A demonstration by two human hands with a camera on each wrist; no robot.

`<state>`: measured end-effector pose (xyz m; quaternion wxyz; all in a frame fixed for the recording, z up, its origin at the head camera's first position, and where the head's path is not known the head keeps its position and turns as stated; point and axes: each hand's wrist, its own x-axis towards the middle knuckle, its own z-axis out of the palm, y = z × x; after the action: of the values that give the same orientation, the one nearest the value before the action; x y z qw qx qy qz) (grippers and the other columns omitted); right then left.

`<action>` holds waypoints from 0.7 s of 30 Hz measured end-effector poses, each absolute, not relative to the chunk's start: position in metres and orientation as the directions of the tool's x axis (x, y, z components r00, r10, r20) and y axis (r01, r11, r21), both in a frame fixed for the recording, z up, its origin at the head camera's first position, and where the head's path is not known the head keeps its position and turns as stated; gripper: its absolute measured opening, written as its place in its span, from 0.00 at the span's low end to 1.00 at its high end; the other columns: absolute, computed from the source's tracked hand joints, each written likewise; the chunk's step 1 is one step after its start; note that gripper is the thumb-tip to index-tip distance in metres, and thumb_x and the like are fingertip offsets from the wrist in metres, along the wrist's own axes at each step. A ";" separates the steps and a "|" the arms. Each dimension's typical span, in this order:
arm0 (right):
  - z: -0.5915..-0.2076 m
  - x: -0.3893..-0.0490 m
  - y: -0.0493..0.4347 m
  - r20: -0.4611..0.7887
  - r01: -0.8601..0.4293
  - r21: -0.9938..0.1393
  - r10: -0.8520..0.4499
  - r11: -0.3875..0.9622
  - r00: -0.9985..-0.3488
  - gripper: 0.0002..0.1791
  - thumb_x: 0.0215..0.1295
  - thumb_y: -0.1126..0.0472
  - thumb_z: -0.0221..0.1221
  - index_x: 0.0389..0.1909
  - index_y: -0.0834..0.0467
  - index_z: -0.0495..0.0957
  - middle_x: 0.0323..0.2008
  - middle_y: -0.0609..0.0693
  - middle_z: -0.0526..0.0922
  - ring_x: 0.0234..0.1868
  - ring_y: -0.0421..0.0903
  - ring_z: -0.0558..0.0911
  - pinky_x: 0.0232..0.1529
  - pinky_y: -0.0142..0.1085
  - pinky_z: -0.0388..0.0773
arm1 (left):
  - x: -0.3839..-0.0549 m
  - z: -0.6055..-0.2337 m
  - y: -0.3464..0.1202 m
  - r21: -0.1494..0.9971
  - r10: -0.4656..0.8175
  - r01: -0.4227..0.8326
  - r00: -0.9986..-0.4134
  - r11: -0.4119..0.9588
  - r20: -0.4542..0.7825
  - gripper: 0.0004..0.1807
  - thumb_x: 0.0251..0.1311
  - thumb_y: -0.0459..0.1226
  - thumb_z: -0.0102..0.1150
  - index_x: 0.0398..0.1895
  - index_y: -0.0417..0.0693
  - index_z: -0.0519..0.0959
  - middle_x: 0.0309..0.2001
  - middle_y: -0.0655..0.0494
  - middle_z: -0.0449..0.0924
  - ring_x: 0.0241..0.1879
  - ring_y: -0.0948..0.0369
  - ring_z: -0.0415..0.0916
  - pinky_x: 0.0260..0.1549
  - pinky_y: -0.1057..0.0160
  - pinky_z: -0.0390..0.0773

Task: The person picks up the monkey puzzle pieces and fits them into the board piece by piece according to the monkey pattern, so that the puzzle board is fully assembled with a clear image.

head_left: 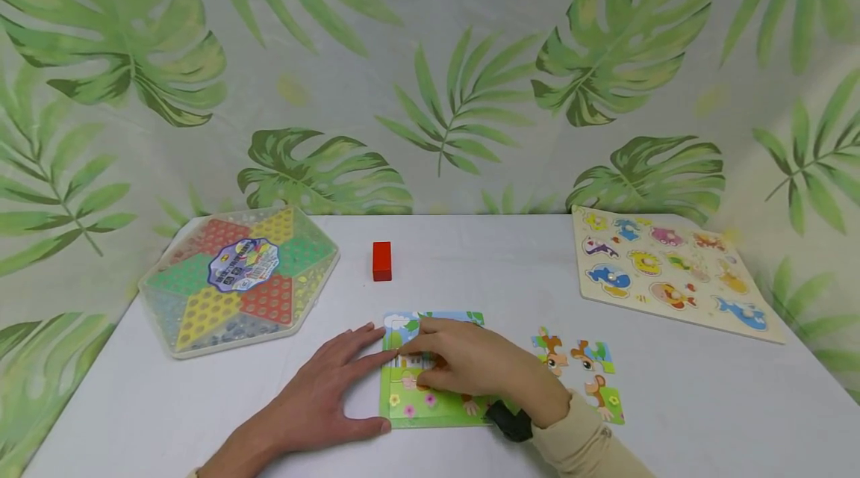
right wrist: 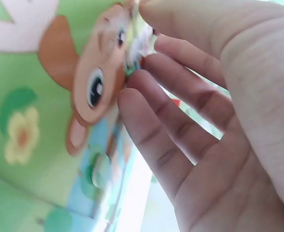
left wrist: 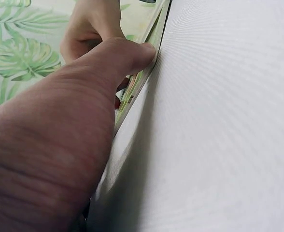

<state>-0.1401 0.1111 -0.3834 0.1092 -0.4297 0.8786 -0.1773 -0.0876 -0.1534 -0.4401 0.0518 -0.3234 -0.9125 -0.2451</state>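
Observation:
A jigsaw board point(head_left: 443, 418) with a blue and green picture lies at the front middle of the table. My left hand point(head_left: 329, 385) is spread along its left edge; the thumb touches the lower corner and the index finger reaches onto the frame. Over the board, my right hand point(head_left: 463, 358) bends its thumb and index finger around a small puzzle piece point(head_left: 410, 360) with a house on it. The fingers partly hide that piece. A printed monkey face point(right wrist: 96, 82) shows beside the right fingers in the right wrist view. Loose monkey puzzle pieces point(head_left: 594, 388) lie right of the board.
A red block point(head_left: 381, 261) stands behind the board. At the left is a hexagonal Chinese checkers board point(head_left: 238, 284). A wooden peg puzzle point(head_left: 672, 269) with sea animals lies at the back right. Leaf-patterned cloth point(head_left: 443, 89) hangs behind the white table point(head_left: 470, 261).

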 end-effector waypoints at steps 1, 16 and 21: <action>-0.382 -0.141 0.112 -0.050 -0.706 -0.416 -0.790 0.573 -0.611 0.19 0.67 0.55 0.69 0.58 0.50 0.85 0.37 0.39 0.77 0.31 0.33 0.71 0.35 0.23 0.73 | -0.088 -0.440 -0.153 0.415 0.566 0.617 -0.784 0.669 0.253 0.43 0.55 0.67 0.67 0.74 0.69 0.70 0.78 0.58 0.62 0.78 0.53 0.58 0.73 0.44 0.65; -0.345 -0.145 0.166 0.057 -0.647 -0.462 -0.708 0.607 -0.704 0.21 0.71 0.57 0.65 0.62 0.54 0.81 0.51 0.46 0.87 0.46 0.43 0.84 0.45 0.38 0.85 | -0.088 -0.442 -0.155 0.375 0.568 0.643 -0.766 0.668 0.301 0.42 0.55 0.66 0.67 0.72 0.65 0.73 0.77 0.58 0.65 0.77 0.52 0.60 0.71 0.46 0.65; -0.340 -0.139 0.195 0.064 -0.625 -0.450 -0.675 0.638 -0.735 0.21 0.71 0.56 0.65 0.63 0.53 0.81 0.53 0.46 0.86 0.47 0.43 0.84 0.44 0.37 0.85 | -0.088 -0.440 -0.153 0.370 0.571 0.645 -0.764 0.668 0.301 0.43 0.55 0.66 0.68 0.73 0.62 0.73 0.76 0.57 0.66 0.76 0.52 0.61 0.71 0.45 0.67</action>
<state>-0.1394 0.1952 -0.3402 0.0549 -0.3596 0.9034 -0.2273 -0.0876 -0.1534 -0.4405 0.0798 -0.3342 -0.9098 -0.2327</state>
